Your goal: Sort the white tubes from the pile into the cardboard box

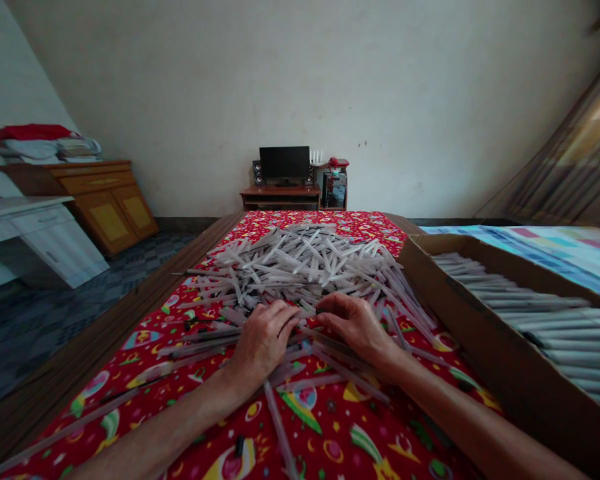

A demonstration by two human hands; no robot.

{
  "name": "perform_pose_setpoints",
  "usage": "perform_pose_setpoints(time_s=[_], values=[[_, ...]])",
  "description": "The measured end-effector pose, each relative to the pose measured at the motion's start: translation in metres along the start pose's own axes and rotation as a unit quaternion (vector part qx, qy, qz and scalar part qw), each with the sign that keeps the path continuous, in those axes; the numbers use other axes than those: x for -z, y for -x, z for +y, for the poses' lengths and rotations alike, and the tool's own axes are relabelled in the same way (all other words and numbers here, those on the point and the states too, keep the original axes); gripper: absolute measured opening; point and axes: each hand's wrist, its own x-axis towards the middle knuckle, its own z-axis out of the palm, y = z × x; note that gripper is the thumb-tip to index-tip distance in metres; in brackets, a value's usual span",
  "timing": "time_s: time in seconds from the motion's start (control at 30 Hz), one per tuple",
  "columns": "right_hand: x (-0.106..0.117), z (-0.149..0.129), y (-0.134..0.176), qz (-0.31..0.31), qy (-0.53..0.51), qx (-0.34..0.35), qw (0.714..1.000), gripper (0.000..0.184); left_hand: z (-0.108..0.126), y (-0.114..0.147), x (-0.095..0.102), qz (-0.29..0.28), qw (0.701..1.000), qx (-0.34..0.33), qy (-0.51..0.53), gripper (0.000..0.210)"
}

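Observation:
A large heap of translucent whitish plastic tubes, shaped like pen barrels, lies on a red patterned cloth. At its near edge, my left hand is closed, fingers curled round a tube whose pale end shows at the fingertips. Close beside it, my right hand pinches a small dark piece, like a cap, between thumb and forefinger. The fingertips of both hands almost meet. Loose tubes lie under and around the hands, one pointing toward me below the left hand. A small black piece rests on the cloth near me.
On the right stands an open cardboard box with rows of whitish tubes inside. Beyond it is a surface with a colourful checked cover. A monitor on a desk stands by the far wall; a wooden cabinet is at the left.

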Motion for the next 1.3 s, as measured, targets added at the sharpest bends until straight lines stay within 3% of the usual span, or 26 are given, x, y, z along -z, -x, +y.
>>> perform_pose_setpoints(time_s=[0.3, 0.57, 0.7, 0.8, 0.97, 1.07, 1.17, 1.3], values=[[-0.001, -0.011, 0.005, 0.007, 0.057, 0.031, 0.998, 0.007, 0.002, -0.001, 0.006, -0.008, 0.999, -0.009, -0.035, 0.022], [0.006, -0.027, 0.005, 0.043, 0.120, 0.134, 0.983, 0.008, 0.014, -0.011, 0.033, 0.012, 0.994, -0.055, -0.091, 0.021], [0.008, -0.033, 0.007, 0.059, 0.217, 0.196, 0.954, 0.029, 0.022, -0.011, 0.043, 0.037, 0.992, -0.076, -0.094, 0.022], [0.009, -0.038, 0.010, 0.044, 0.246, 0.173, 0.953, 0.041, 0.023, -0.010, 0.043, 0.039, 0.993, -0.074, -0.084, 0.021], [0.010, -0.043, 0.011, -0.048, 0.170, 0.140, 0.974, 0.025, 0.014, -0.009, 0.034, 0.027, 0.996, -0.051, -0.065, 0.019], [0.009, -0.041, 0.010, -0.035, 0.193, 0.130, 0.972, 0.015, 0.012, -0.009, 0.031, 0.030, 0.997, -0.050, -0.060, 0.019], [0.008, -0.038, 0.011, -0.056, 0.183, 0.095, 0.977, 0.033, 0.012, -0.009, 0.031, 0.026, 0.996, -0.059, -0.059, 0.020], [0.006, -0.030, 0.010, -0.128, 0.110, -0.005, 0.986, 0.057, 0.012, -0.009, 0.031, 0.005, 0.996, -0.068, -0.064, 0.019]])
